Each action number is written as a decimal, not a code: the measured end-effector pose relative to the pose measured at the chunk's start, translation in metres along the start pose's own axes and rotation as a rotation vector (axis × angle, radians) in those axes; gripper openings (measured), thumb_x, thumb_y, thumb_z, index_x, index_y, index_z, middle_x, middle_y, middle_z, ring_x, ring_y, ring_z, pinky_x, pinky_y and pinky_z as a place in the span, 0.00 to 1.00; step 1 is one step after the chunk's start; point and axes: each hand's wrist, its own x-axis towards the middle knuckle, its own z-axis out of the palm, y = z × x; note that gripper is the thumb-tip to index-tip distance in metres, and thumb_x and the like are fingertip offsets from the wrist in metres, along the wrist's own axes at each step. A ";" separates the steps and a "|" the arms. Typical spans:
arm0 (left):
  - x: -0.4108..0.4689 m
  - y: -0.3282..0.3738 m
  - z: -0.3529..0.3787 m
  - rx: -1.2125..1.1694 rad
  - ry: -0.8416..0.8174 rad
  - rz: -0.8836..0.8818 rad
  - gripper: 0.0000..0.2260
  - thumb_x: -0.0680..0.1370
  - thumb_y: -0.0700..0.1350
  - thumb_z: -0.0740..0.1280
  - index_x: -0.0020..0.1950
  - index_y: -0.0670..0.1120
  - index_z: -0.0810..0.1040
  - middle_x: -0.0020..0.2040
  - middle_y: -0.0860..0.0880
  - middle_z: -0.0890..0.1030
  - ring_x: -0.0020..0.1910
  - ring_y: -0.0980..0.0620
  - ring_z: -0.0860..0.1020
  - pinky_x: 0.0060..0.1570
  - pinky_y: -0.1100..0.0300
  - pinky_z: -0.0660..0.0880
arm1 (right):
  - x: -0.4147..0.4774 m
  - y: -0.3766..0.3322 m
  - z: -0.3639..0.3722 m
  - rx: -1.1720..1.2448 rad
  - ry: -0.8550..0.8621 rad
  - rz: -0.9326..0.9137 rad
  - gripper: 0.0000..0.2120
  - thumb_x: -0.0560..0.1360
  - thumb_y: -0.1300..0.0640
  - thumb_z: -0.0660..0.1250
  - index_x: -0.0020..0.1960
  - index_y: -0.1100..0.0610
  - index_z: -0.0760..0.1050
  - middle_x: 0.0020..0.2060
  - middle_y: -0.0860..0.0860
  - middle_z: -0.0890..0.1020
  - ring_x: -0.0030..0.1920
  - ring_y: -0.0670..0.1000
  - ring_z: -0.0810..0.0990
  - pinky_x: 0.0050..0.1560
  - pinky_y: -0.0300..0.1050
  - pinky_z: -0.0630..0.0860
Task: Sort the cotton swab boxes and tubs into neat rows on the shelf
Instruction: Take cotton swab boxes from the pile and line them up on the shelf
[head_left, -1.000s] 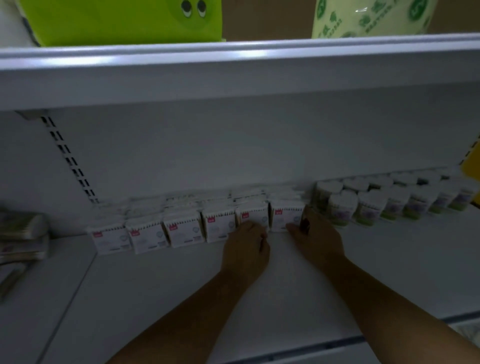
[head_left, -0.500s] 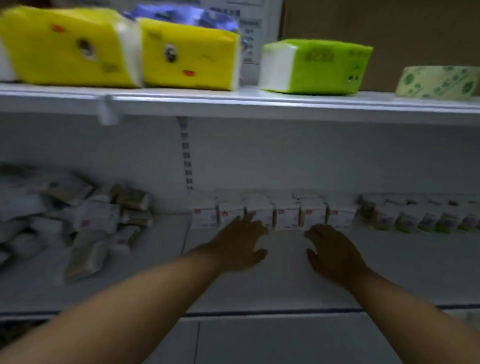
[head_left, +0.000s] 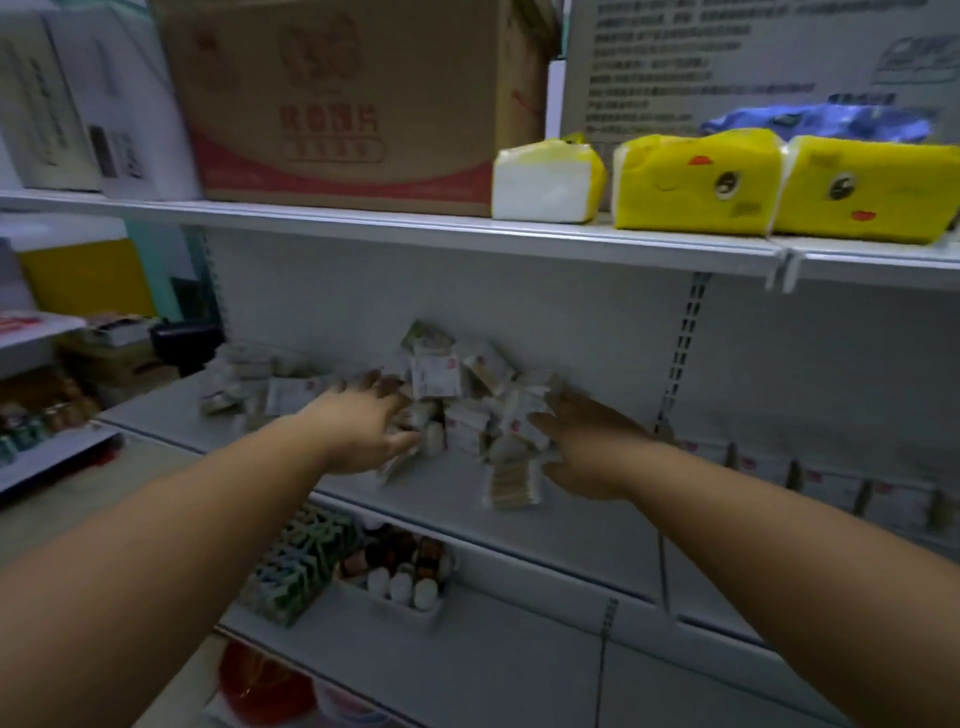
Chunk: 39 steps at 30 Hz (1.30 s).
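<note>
Hands bracket the swab-box heap (head_left: 457, 395) on the shelf (head_left: 447, 499)

The left hand (head_left: 363, 428) and right hand (head_left: 587, 449) are both spread, fingers straight, gripping nothing, palms turned inward. The heap lies straight ahead between them, about equally near to each; I cannot tell whether either touches it. Its boxes tilt every way and share no long axis. The front box (head_left: 511, 480) lies flat, long axis front to back. A neat row (head_left: 831, 486) stands off to the right.

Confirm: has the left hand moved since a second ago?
Yes. The left hand has gone leftward, from right of the slotted upright to its left, reaching the jumbled boxes.
</note>
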 end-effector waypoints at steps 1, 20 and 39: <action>0.001 -0.015 0.005 0.005 -0.007 -0.028 0.29 0.79 0.65 0.49 0.77 0.54 0.50 0.79 0.50 0.46 0.77 0.48 0.45 0.74 0.46 0.47 | 0.011 -0.009 -0.003 -0.017 0.017 -0.021 0.31 0.78 0.45 0.59 0.77 0.50 0.50 0.77 0.52 0.48 0.76 0.55 0.46 0.74 0.51 0.53; 0.106 -0.209 0.045 0.105 -0.048 -0.043 0.29 0.79 0.64 0.45 0.77 0.54 0.49 0.78 0.51 0.45 0.76 0.50 0.40 0.72 0.40 0.35 | 0.267 -0.144 0.002 0.048 0.129 -0.255 0.29 0.78 0.49 0.60 0.75 0.59 0.57 0.75 0.58 0.57 0.76 0.57 0.51 0.72 0.51 0.52; 0.138 -0.453 0.083 -0.452 0.062 0.112 0.24 0.81 0.58 0.54 0.76 0.53 0.57 0.76 0.48 0.60 0.73 0.48 0.60 0.69 0.54 0.59 | 0.340 -0.277 0.006 0.122 0.005 0.218 0.29 0.79 0.46 0.57 0.76 0.53 0.53 0.77 0.51 0.53 0.76 0.49 0.50 0.72 0.43 0.50</action>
